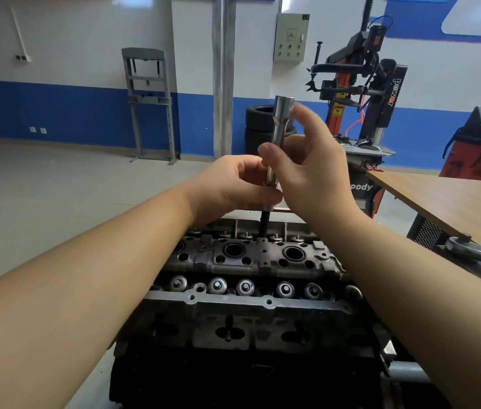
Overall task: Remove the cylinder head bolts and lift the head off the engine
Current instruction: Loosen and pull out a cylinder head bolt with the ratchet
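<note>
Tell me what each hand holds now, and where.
Both hold the upright socket extension: left hand grips its lower end, right hand pinches the upper shaft below the socket head.

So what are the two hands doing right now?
Left hand: grips the lower socket extension.
Right hand: pinches the same extension higher up.

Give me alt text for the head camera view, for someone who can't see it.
Both hands hold an upright socket extension over the cylinder head: left hand grips low, right hand pinches higher. A ratchet lies by a wooden table to the right.
</note>
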`<state>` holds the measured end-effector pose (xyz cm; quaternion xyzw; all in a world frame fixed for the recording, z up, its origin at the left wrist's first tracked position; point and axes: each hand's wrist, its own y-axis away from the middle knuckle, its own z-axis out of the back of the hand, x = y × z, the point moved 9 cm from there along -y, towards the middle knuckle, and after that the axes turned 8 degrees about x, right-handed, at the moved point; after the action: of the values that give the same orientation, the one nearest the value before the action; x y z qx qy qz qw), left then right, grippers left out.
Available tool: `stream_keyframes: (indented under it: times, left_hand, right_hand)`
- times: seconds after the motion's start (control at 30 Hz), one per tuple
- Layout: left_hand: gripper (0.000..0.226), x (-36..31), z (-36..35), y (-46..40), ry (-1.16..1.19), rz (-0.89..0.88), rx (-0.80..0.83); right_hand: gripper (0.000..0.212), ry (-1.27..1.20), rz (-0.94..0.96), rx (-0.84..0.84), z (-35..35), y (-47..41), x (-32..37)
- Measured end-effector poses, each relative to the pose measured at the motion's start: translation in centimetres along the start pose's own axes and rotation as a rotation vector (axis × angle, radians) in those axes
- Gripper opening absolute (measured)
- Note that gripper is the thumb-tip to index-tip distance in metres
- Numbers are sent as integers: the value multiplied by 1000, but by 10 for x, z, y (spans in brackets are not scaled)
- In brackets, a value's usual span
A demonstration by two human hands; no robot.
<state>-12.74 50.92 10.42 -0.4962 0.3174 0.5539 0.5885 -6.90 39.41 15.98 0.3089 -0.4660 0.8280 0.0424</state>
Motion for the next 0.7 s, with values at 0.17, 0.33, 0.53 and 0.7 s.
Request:
stream_keyframes:
  times: [0.17, 0.33, 0.53, 0.7]
  left_hand:
    - [39, 9, -11, 3, 208, 53, 190]
    - [40, 8, 1, -2, -26, 41, 6]
    - [33, 13, -9, 1, 192, 60, 187]
    - [39, 18, -1, 0, 159, 83, 127]
  right_hand:
    - [69, -150, 16, 80, -5, 1, 0]
    - [22, 37, -43, 74, -6, -4, -4]
    - [15, 104, 36, 70, -1, 0, 6]
    - [50, -45, 3, 148, -10, -2, 5]
